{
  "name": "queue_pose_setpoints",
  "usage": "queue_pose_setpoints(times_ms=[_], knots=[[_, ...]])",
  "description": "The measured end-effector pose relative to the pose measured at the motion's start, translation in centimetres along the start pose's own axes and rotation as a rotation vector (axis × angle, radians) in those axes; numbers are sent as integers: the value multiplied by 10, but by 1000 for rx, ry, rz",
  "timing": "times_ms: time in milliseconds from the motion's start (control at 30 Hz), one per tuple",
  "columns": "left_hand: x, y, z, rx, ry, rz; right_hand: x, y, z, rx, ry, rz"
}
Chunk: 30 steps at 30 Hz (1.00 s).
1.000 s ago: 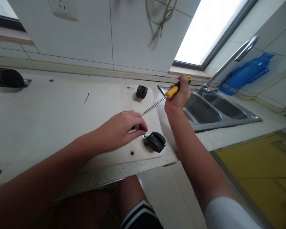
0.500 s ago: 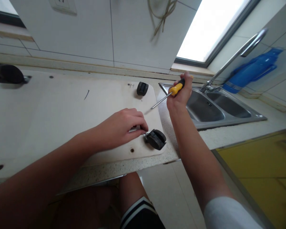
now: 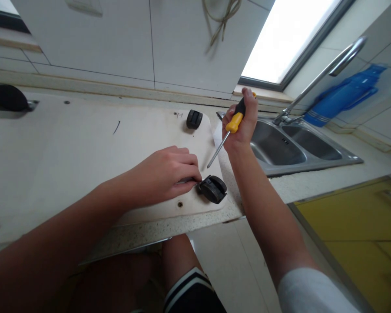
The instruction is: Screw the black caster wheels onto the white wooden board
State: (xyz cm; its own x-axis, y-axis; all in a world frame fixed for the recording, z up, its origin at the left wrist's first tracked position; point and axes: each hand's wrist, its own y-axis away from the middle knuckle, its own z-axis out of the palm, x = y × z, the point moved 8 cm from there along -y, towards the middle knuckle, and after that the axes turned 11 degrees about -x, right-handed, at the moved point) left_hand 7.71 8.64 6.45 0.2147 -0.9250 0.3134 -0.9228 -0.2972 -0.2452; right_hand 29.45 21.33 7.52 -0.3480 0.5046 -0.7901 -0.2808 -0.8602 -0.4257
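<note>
A screwdriver point(image 3: 233, 124) with a yellow and black handle is gripped in my right hand point(image 3: 244, 124). Its metal shaft slants down to the left, and the tip is in the air just above a black caster wheel point(image 3: 213, 189). That caster lies at the near right corner of a white board point(image 3: 94, 152). My left hand point(image 3: 174, 174) rests on the board with its fingers pinched round the caster's metal stem, most of which they hide. Another black caster point(image 3: 194, 119) stands near the far right corner of the board.
A stainless double sink point(image 3: 276, 143) with a tall faucet point(image 3: 326, 74) lies to the right. Behind it is a blue thermos-like jug point(image 3: 343, 98). A third black caster point(image 3: 6, 98) is at the far left. Below the countertop's edge point(image 3: 169, 228) are my legs.
My right hand has come slightly left, and the screwdriver points more steeply down, its tip now closer to the near caster. My left hand has closed more tightly in nearly the same place.
</note>
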Motion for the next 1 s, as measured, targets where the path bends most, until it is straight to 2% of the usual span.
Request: queue_pose_setpoints(times_ms=[400, 600, 767, 1000], knots=[[5, 1, 0, -34, -48, 9, -9, 20, 27, -86, 160, -90], [-2, 5, -11, 93, -25, -111, -12, 22, 32, -100, 243, -124], [-9, 5, -8, 80, -72, -177, -20, 32, 45, -140, 183, -123], [-8, 2, -4, 45, -82, -145, -29, 39, 52, -158, 103, -194]])
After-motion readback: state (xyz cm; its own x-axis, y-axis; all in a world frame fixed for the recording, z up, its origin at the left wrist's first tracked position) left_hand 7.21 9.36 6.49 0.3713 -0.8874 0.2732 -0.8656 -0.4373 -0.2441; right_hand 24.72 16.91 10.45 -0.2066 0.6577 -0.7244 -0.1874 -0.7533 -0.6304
